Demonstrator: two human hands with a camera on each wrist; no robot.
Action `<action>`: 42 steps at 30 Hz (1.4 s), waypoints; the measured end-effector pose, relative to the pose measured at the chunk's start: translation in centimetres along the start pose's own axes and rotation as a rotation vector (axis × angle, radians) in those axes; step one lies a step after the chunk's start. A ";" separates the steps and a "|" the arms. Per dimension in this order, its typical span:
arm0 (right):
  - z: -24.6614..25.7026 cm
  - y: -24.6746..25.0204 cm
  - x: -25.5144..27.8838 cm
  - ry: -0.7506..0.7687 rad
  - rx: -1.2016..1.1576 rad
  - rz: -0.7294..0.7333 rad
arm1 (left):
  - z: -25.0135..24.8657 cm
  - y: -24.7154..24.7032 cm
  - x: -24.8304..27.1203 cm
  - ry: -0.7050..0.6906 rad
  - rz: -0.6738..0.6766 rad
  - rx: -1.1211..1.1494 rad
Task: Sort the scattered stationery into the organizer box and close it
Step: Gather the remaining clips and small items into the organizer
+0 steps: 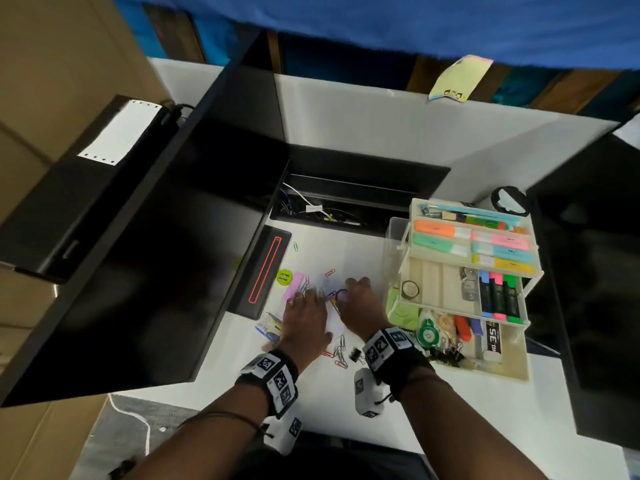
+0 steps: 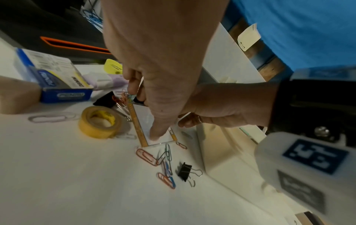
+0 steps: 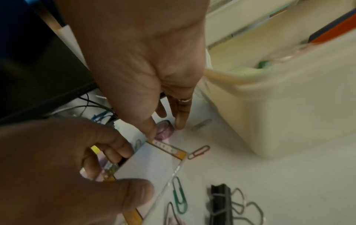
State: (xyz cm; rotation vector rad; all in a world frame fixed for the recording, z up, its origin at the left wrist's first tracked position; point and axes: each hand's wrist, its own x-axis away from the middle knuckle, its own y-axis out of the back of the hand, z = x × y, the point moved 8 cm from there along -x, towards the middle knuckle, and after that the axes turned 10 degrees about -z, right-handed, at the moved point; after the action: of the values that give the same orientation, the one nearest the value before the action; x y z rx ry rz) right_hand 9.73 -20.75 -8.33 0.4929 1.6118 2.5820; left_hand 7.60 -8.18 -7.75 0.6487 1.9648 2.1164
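A small clear box with orange edge strips (image 2: 154, 134) lies flat on the white table (image 2: 57, 175) just left of the organizer box (image 1: 450, 367), between both hands. The left hand (image 1: 304, 320) curls its fingers (image 3: 115, 146) over the far edge of it, thumb at the near corner, so it holds the little box down. The right hand (image 1: 362, 308) reaches past it, fingers (image 3: 180, 120) extended with tips on the table beside a pink-purple item (image 3: 164, 129); whether it has pinched anything I cannot tell.

The step in hand looks like gathering the loose paper clips (image 2: 163, 166) into this small box. The next move probably calls for sweeping or pinching thin clips off a smooth table while the box stays steady.

Still scattered: a black binder clip (image 2: 185, 169), a yellow tape roll (image 2: 98, 121), a blue staple packet (image 2: 57, 77).

The organizer stands open in tiers: highlighters (image 1: 436, 230) in the top tray, markers (image 1: 498, 296) and a tape ring (image 1: 410, 289) in the middle one, correction tape (image 1: 427, 332) and binder clips in the base.
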 end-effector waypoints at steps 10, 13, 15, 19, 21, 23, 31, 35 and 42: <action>0.3 1.2 0.4 0.028 -0.085 -0.108 | -0.8 -1.2 -0.2 -0.055 0.030 0.040; 1.0 5.6 2.3 0.129 -0.222 -0.265 | -0.7 -1.2 -0.6 -0.050 0.021 0.068; 0.5 9.2 4.0 0.164 -0.280 -0.380 | -0.4 -1.3 -1.0 -0.022 0.049 0.132; -3.5 15.3 6.4 0.111 -0.319 -0.529 | 0.5 -1.5 -2.0 0.028 0.056 0.286; -5.8 16.3 6.4 0.095 -0.272 -0.475 | 0.6 -1.1 -2.3 0.024 0.035 0.340; -7.3 16.0 6.0 0.117 -0.194 -0.370 | 0.8 -0.7 -2.6 0.041 0.016 0.416; -7.8 14.3 3.5 0.185 -0.029 -0.329 | 1.6 3.6 -2.5 0.157 0.077 0.835; -7.7 14.9 2.3 0.170 -0.107 -0.429 | 0.8 5.5 -1.6 0.149 0.159 0.935; -8.0 15.0 4.9 0.190 -0.241 -0.481 | -0.7 4.0 -0.1 0.347 0.344 1.293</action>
State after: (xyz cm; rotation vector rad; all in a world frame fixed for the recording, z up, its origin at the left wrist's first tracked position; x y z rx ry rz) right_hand 4.45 -33.38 2.86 -0.1472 1.2387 2.4458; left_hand 8.01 -9.33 -3.89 0.8229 3.5277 0.7871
